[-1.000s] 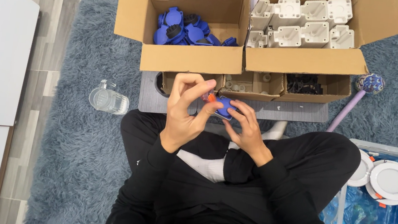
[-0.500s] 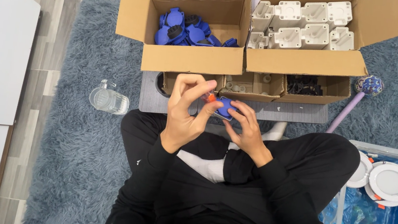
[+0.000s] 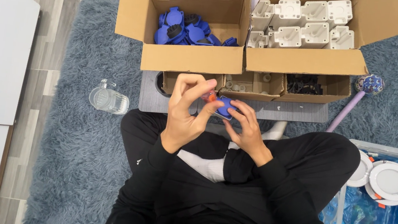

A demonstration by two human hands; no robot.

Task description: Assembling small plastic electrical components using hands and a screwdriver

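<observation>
— Fingers [image 3: 196, 89] of your left hand [image 3: 185, 110] pinch a small orange piece [image 3: 209, 96], don't they?

— Yes, and your right hand [image 3: 242, 127] has its fingers closed round the blue part [image 3: 226, 106], which touches that orange piece, above your lap at the near edge of the grey tabletop [image 3: 285, 110].

— What lies beyond?

— Three small open boxes sit on the tabletop; the middle small box [image 3: 253, 83] holds pale bits. Behind them, you have a cardboard box of blue parts [image 3: 186, 29] and a cardboard box of white housings [image 3: 303, 23].

— And around you?

— Left on the grey rug [image 3: 85, 52] stands a clear glass jar [image 3: 108, 100]; right, a basket [image 3: 396, 151] carries round white lamps [image 3: 391, 182].
</observation>
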